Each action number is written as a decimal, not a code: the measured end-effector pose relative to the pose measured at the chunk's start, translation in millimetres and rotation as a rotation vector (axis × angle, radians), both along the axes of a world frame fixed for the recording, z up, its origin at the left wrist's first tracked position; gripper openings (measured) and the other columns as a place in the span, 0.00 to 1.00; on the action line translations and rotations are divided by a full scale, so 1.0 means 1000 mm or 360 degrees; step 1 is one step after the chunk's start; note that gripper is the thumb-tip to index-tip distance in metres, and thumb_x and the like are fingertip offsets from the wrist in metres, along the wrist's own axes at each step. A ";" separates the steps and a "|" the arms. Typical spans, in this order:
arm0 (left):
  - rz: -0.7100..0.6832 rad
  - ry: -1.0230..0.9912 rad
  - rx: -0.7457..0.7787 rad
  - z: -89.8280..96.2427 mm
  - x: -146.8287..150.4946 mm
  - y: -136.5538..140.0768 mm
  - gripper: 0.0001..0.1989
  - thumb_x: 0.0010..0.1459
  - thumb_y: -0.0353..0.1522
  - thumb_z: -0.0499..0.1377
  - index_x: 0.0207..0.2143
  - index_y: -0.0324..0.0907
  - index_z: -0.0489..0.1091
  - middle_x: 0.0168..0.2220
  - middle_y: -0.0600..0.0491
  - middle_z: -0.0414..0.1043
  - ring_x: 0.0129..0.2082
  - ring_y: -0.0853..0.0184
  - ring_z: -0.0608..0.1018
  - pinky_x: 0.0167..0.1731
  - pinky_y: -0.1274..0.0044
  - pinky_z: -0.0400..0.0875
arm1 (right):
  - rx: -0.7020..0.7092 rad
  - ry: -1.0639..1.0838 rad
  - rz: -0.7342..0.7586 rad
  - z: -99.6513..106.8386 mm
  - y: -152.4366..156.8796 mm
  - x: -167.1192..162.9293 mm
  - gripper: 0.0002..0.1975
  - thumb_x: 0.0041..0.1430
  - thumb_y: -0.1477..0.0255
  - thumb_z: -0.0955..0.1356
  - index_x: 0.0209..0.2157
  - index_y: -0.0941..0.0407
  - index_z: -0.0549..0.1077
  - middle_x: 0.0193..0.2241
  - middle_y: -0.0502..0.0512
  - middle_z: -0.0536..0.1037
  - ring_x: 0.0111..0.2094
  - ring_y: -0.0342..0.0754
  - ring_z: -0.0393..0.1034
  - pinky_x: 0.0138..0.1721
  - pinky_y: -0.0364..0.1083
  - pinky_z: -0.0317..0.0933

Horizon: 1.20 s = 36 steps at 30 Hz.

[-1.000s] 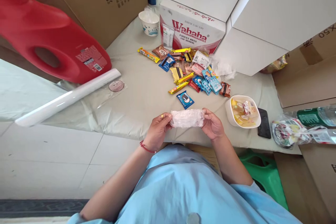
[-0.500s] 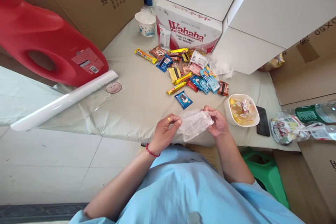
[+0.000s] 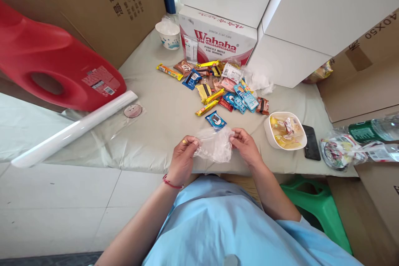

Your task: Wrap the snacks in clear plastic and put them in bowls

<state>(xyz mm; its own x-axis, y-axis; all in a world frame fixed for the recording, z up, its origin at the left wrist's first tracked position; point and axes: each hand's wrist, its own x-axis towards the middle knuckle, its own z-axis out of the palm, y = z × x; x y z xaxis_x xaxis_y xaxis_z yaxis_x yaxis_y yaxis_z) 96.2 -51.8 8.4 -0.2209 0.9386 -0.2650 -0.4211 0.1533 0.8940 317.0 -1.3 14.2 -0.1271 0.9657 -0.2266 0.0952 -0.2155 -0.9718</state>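
Note:
A crumpled clear plastic bag [image 3: 215,145] is stretched between my two hands, just above the table's front edge. My left hand [image 3: 184,153] pinches its left side between thumb and fingers. On the other side, my right hand [image 3: 245,145] pinches the upper right corner. Directly beyond the bag lies a blue snack packet [image 3: 215,120], its lower edge partly behind the plastic. Farther back is a heap of small wrapped snacks, with a yellow snack bar [image 3: 207,108] at its near side. A white tub [image 3: 286,131] holding wrapped snacks stands right of my right hand.
A black phone [image 3: 311,143] and plastic bottles [image 3: 370,131] lie at the right. A white roll [image 3: 75,129] and a large red jug [image 3: 59,58] occupy the left. Behind the snacks stand a Wahaba-style red-and-white carton [image 3: 218,37] and a paper cup [image 3: 168,35].
Both hands have shifted left in view with the plastic bag. The bag is spread wider and looks more opened out. The snacks lie as before; the camera view has moved slightly.

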 end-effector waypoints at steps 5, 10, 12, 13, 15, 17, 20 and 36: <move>-0.0061 -0.0082 0.0020 0.001 -0.002 -0.005 0.16 0.51 0.44 0.70 0.31 0.44 0.71 0.41 0.52 0.76 0.46 0.60 0.79 0.44 0.70 0.74 | 0.0486 -0.0537 -0.0134 0.013 -0.001 0.003 0.17 0.67 0.54 0.65 0.42 0.53 0.76 0.44 0.58 0.77 0.44 0.51 0.72 0.44 0.49 0.67; -0.0119 0.0089 0.0147 -0.003 0.007 -0.010 0.13 0.57 0.44 0.67 0.32 0.45 0.73 0.44 0.50 0.78 0.50 0.58 0.79 0.49 0.68 0.74 | 0.0325 -0.0364 0.0145 0.014 -0.005 -0.027 0.13 0.57 0.58 0.73 0.36 0.54 0.77 0.34 0.53 0.78 0.36 0.48 0.69 0.39 0.47 0.64; -0.0011 0.0073 0.0130 -0.002 0.000 -0.007 0.14 0.56 0.44 0.68 0.33 0.45 0.73 0.41 0.51 0.78 0.46 0.61 0.79 0.47 0.69 0.74 | 0.0245 -0.0203 0.0047 0.013 -0.002 -0.029 0.12 0.57 0.59 0.73 0.32 0.54 0.75 0.29 0.49 0.75 0.31 0.45 0.65 0.36 0.45 0.63; 0.0057 0.0052 0.0112 -0.001 -0.006 -0.004 0.14 0.55 0.44 0.68 0.33 0.45 0.72 0.38 0.52 0.77 0.43 0.63 0.79 0.45 0.71 0.73 | 0.0223 -0.0118 0.0009 0.013 0.000 -0.026 0.13 0.58 0.59 0.72 0.32 0.54 0.73 0.28 0.48 0.74 0.30 0.44 0.65 0.35 0.45 0.63; 0.0157 0.0008 0.0066 0.000 -0.020 0.001 0.16 0.53 0.44 0.70 0.33 0.45 0.71 0.33 0.55 0.75 0.37 0.67 0.78 0.41 0.74 0.72 | 0.0160 0.0093 -0.0028 0.017 0.004 -0.014 0.14 0.57 0.57 0.72 0.32 0.53 0.71 0.30 0.48 0.73 0.28 0.43 0.65 0.33 0.44 0.64; 0.0188 -0.0025 0.0025 0.001 -0.034 0.006 0.18 0.50 0.44 0.72 0.33 0.44 0.70 0.30 0.58 0.72 0.33 0.70 0.76 0.36 0.77 0.71 | 0.0033 0.0374 -0.0061 0.023 0.006 0.001 0.16 0.54 0.58 0.75 0.32 0.52 0.70 0.32 0.48 0.74 0.27 0.41 0.65 0.30 0.42 0.63; 0.0180 0.0042 -0.0002 0.000 -0.050 0.016 0.20 0.49 0.45 0.72 0.32 0.44 0.68 0.27 0.60 0.68 0.27 0.72 0.72 0.30 0.79 0.68 | -0.0100 0.0614 -0.0121 0.027 0.006 0.021 0.17 0.51 0.60 0.78 0.32 0.53 0.69 0.31 0.48 0.76 0.22 0.38 0.61 0.25 0.40 0.58; -0.0279 0.0833 -0.0132 0.034 -0.013 0.007 0.25 0.61 0.57 0.55 0.31 0.46 0.69 0.25 0.55 0.68 0.26 0.64 0.73 0.27 0.71 0.66 | 0.1147 -0.0812 0.0309 0.006 -0.049 -0.017 0.19 0.70 0.76 0.62 0.51 0.48 0.81 0.35 0.54 0.77 0.33 0.45 0.71 0.35 0.44 0.64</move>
